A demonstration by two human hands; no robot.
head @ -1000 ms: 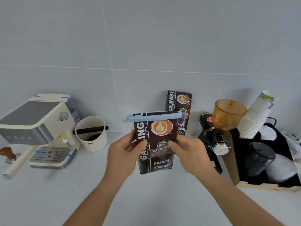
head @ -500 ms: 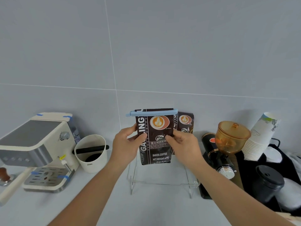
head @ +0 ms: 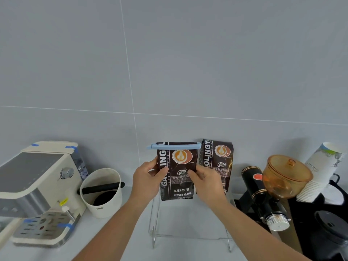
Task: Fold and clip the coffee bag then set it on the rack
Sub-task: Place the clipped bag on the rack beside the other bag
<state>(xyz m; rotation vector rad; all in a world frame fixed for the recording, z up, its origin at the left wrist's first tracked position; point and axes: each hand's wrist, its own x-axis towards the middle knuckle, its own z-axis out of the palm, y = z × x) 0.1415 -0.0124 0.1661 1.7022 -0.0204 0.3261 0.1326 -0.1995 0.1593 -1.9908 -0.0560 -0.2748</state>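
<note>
A dark brown coffee bag (head: pixel 178 189) with an orange latte logo is upright, its folded top closed by a long light-blue clip (head: pixel 174 146). My left hand (head: pixel 148 178) grips its left edge and my right hand (head: pixel 206 179) grips its right edge. The bag is over the back of a clear rack with metal legs (head: pixel 188 235) on the counter; whether its bottom touches the rack I cannot tell. A second, unclipped coffee bag (head: pixel 219 161) stands just behind and to the right on the rack.
An espresso machine (head: pixel 35 187) stands at left with a white knock box (head: pixel 102 193) beside it. At right are a black grinder with an amber hopper (head: pixel 282 178), a stack of paper cups (head: pixel 323 170) and a black lidded container (head: pixel 333 227). A grey tiled wall is close behind.
Both hands have carried the clipped bag away from me toward the wall, over the rack and next to the second bag. The view has tilted upward.
</note>
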